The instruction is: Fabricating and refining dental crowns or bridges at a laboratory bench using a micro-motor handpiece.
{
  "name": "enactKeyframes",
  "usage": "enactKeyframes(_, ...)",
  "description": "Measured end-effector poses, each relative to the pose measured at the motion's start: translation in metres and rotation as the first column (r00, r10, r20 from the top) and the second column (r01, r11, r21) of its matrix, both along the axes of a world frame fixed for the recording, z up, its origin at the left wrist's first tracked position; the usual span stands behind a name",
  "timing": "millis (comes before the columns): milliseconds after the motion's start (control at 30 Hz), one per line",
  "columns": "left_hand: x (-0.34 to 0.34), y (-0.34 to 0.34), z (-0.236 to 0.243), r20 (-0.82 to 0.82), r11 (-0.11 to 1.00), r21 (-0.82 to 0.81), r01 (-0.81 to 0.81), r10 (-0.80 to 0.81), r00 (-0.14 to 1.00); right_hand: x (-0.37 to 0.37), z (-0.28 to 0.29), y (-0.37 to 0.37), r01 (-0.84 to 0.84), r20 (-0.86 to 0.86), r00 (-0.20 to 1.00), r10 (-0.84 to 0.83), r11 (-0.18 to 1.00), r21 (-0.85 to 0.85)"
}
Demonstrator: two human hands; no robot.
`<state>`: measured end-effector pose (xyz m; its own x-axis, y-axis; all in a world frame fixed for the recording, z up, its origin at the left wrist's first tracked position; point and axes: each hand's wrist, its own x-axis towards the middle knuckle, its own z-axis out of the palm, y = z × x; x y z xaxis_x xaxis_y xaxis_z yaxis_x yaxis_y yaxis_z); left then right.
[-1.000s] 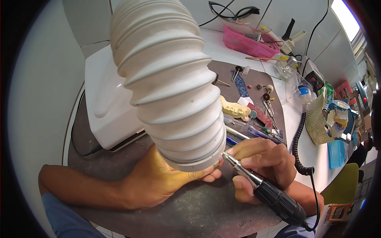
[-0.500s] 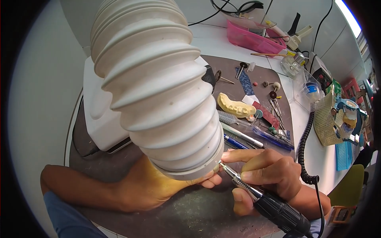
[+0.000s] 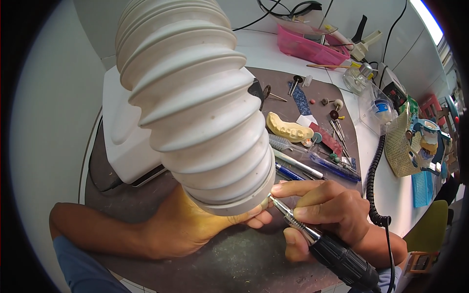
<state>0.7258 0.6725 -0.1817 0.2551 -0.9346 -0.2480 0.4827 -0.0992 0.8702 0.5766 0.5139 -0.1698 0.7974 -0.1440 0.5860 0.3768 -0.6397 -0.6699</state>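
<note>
My right hand (image 3: pixel 337 210) is wrapped around a rotary handpiece (image 3: pixel 315 237) with a metal front and a black body. The handpiece tip points up and left, touching or nearly touching my left fingertips. My left hand (image 3: pixel 195 224) is closed under the lower rim of a wide white ribbed hose (image 3: pixel 210 122), its thumb and fingertips pressed together. Whatever those fingers grip is mostly covered by the hose and too small to name. Yellowish light falls on that hand. Beyond my right hand lie a blue pen (image 3: pixel 289 173) and a cream dental model (image 3: pixel 288 128).
The dark mat (image 3: pixel 220 268) carries fine dust. Several small burs and polishing wheels (image 3: pixel 334 115) lie at its far right. A white machine (image 3: pixel 127 141) stands left, a pink basket (image 3: pixel 312 49) at the back. A coiled black cord (image 3: pixel 375 180) and a woven basket (image 3: pixel 400 151) are right.
The handpiece and my right hand have shifted very slightly left. The ribbed hose sits marginally higher in view. My left hand keeps its grip.
</note>
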Motion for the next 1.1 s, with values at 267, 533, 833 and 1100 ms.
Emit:
enactKeyframes(267,0.0024,-0.0013,0.0028,0.045,0.998,0.050,0.047,-0.049,0.998,-0.0011,0.0012,0.0000,0.001,0.005,1.000,-0.001,1.000,-0.025)
enactKeyframes(533,-0.0003,-0.0034,0.0053,0.005,0.999,0.031,0.015,-0.015,1.000,-0.0055,0.0047,-0.0063,-0.073,-0.102,0.993,0.060,0.989,-0.130)
enactKeyframes(833,-0.0002,-0.0023,0.0043,0.035,1.000,0.018,0.007,-0.007,0.999,-0.0005,0.0009,-0.0030,-0.061,-0.021,0.998,0.059,0.995,-0.079)
enactKeyframes(1100,-0.0002,-0.0025,0.0027,0.035,1.000,0.002,0.009,-0.009,0.999,0.0011,-0.0019,-0.0002,-0.022,0.065,0.998,0.026,0.998,-0.059)
